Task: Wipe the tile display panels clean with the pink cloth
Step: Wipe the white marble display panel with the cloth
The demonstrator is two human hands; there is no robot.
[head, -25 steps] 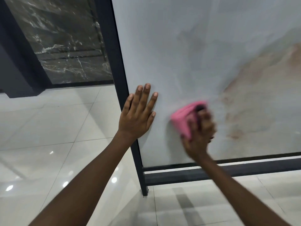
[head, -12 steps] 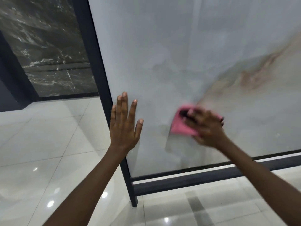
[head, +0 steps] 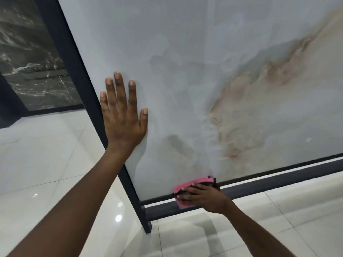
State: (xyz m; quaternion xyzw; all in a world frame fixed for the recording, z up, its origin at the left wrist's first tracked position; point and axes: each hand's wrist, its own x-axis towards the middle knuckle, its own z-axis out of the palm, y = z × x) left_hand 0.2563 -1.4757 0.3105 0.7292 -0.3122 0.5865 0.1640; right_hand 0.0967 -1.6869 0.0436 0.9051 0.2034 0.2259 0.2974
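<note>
Your right hand (head: 202, 198) lies low at the bottom edge of the pale tile panel (head: 185, 71), and the pink cloth (head: 193, 182) sits under its fingers (head: 185, 196); the cloth shows above your knuckles against the tile and pokes out again below your fingertips, over the dark bottom rail (head: 259, 186); your fingers lie close together, stretched leftward across the cloth and pressing it flat to the panel's lower edge, though whether your thumb curls round the cloth is hidden behind the hand.

Your left hand (head: 122, 119) holds nothing; it rests flat on the tile just inside the dark upright frame post (head: 78, 71), fingers straight and fanned apart, thumb out to the right; it is well apart from the cloth, higher and further left.

To the right of the cloth the tile carries a brownish, rust-toned veining (head: 259, 101) that climbs toward the upper right corner; a greyish shadowy patch lies on the tile between your two hands.

The frame post meets the bottom rail at a corner just left of the cloth, and the post's foot stands on the glossy white floor tiles (head: 46, 164); beyond the post, at upper left, stands a dark marble panel (head: 33, 71) with white veins.
</note>
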